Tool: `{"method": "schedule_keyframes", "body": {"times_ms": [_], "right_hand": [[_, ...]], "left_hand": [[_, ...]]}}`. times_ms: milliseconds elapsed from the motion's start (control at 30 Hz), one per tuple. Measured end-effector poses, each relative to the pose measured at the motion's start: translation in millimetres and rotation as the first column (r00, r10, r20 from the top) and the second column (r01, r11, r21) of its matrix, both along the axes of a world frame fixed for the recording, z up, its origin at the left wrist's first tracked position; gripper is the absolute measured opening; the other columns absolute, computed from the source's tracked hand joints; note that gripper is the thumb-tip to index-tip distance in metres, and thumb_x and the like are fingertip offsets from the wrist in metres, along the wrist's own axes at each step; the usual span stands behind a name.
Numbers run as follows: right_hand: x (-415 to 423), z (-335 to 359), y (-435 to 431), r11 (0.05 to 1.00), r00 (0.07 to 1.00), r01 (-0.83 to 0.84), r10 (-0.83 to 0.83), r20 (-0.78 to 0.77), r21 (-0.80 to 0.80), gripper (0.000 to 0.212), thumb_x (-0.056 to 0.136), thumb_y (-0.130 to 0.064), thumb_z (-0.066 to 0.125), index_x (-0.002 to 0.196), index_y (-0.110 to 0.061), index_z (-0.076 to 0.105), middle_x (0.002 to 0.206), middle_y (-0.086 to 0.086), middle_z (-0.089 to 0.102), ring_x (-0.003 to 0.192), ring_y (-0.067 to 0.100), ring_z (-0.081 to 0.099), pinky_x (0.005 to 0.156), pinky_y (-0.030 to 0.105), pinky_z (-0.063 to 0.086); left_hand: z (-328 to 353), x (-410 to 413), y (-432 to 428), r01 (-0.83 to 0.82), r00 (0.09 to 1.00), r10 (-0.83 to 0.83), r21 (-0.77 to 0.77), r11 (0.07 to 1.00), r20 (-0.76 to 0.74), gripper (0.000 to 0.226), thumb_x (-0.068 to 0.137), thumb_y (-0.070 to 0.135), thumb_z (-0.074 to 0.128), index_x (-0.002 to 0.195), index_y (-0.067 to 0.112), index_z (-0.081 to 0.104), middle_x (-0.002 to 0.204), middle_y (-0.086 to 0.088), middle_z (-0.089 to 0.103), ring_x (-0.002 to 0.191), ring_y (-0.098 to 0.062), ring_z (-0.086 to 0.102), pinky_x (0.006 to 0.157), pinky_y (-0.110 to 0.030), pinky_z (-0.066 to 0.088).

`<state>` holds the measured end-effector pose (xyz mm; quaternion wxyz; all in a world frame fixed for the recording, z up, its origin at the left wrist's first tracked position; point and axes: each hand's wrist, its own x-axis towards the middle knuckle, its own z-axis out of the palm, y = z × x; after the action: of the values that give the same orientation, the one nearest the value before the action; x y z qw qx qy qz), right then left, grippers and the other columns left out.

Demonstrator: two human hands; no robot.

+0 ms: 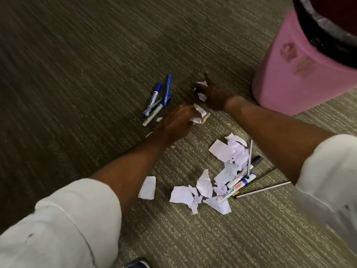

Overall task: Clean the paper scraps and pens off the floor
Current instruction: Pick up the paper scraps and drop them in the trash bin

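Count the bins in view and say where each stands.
1. The pink bin stands on the carpet at upper right, just beyond the right hand. Its top is cut off by the frame edge; no other bin shows.

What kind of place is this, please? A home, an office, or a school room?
Probably an office or a classroom, though I cannot be sure. The floor is ribbed commercial-type carpet, whiteboard markers lie among the paper scraps, and a pink waste bin with a black liner stands nearby.
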<state>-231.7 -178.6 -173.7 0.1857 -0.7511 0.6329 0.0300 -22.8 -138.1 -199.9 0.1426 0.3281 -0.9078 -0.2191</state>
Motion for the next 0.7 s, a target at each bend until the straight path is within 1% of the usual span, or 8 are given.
{"method": "schedule_keyframes", "body": {"times_ms": [100,200,333,400,500,567,633,700], "right_hand": [[8,-6,-7,0.997,0.996,-0.078,0.078,-0.038,0.017,0.048,0.101,-0.029,0.047,0.148,-0.026,0.04,0.16,0.018,0.02,0.138,0.039,0.04,0.109,0.043,0.039],[11,-6,-9,0.998,0.998,-0.054,0.054,0.014,-0.03,0.036,0.097,-0.02,0.056,0.132,-0.013,0.055,0.136,0.018,0.047,0.118,0.036,0.056,0.094,0.043,0.049],[-1,-8,-1,0.997,0.998,0.042,-0.046,-0.051,-0.069,0.038,0.09,-0.015,0.065,0.126,-0.008,0.058,0.128,0.02,0.053,0.108,0.038,0.06,0.087,0.04,0.05],[-11,-10,3,0.991,0.991,0.121,-0.124,-0.048,-0.064,0.041,0.088,-0.012,0.067,0.128,-0.008,0.058,0.131,0.019,0.052,0.112,0.038,0.059,0.088,0.037,0.048],[-26,-11,13,0.984,0.985,0.171,-0.171,-0.008,-0.059,0.037,0.09,-0.013,0.064,0.127,-0.01,0.061,0.131,0.017,0.053,0.113,0.035,0.059,0.088,0.033,0.047],[-33,-12,22,0.982,0.984,0.177,-0.176,0.021,-0.071,0.034,0.089,-0.014,0.066,0.123,-0.011,0.063,0.128,0.016,0.053,0.108,0.033,0.061,0.082,0.03,0.045],[-38,-13,30,0.976,0.98,0.195,-0.189,0.068,-0.095,0.032,0.086,-0.012,0.07,0.117,-0.013,0.064,0.13,0.015,0.049,0.103,0.031,0.061,0.076,0.025,0.041],[-39,-13,31,0.963,0.966,0.249,-0.238,0.103,-0.105,0.037,0.086,-0.011,0.071,0.122,-0.014,0.061,0.144,0.014,0.04,0.105,0.027,0.06,0.075,0.023,0.04]], "left_hand": [[10,-6,-13,-0.07,0.997,0.069,0.056,0.996,0.028,0.019,0.088,0.013,0.061,0.1,0.017,0.074,0.119,-0.005,0.067,0.118,-0.019,0.057,0.101,-0.02,0.039],[18,-21,-21,-0.134,0.989,0.121,0.165,0.977,0.091,0.028,0.085,0.04,0.047,0.1,0.03,0.069,0.117,-0.004,0.067,0.113,-0.023,0.06,0.097,-0.037,0.048],[16,-50,-19,-0.138,0.986,0.104,0.301,0.943,0.128,0.034,0.086,0.034,0.052,0.103,0.013,0.074,0.107,-0.014,0.071,0.103,-0.027,0.065,0.085,-0.028,0.047],[2,-57,-17,-0.159,0.983,0.119,0.332,0.93,0.138,0.035,0.087,0.033,0.062,0.109,0.009,0.074,0.114,-0.014,0.07,0.11,-0.023,0.064,0.092,-0.015,0.04],[-3,-63,-15,-0.195,0.978,0.16,0.316,0.928,0.136,0.028,0.088,0.016,0.065,0.11,0.001,0.073,0.116,-0.021,0.068,0.105,-0.017,0.063,0.079,0.003,0.03],[-4,-70,-15,-0.167,0.983,0.125,0.378,0.911,0.133,0.027,0.092,0.009,0.058,0.108,-0.009,0.071,0.114,-0.028,0.067,0.092,-0.017,0.064,0.076,-0.004,0.037],[-5,-69,-11,-0.215,0.971,0.173,0.292,0.932,0.163,0.028,0.096,0.017,0.058,0.117,0.003,0.071,0.121,-0.019,0.067,0.107,-0.026,0.063,0.077,-0.015,0.036],[-10,-65,-7,-0.254,0.965,0.225,0.248,0.935,0.138,0.026,0.095,0.024,0.061,0.116,0.014,0.072,0.12,-0.01,0.066,0.112,-0.026,0.061,0.078,-0.013,0.032]]}}
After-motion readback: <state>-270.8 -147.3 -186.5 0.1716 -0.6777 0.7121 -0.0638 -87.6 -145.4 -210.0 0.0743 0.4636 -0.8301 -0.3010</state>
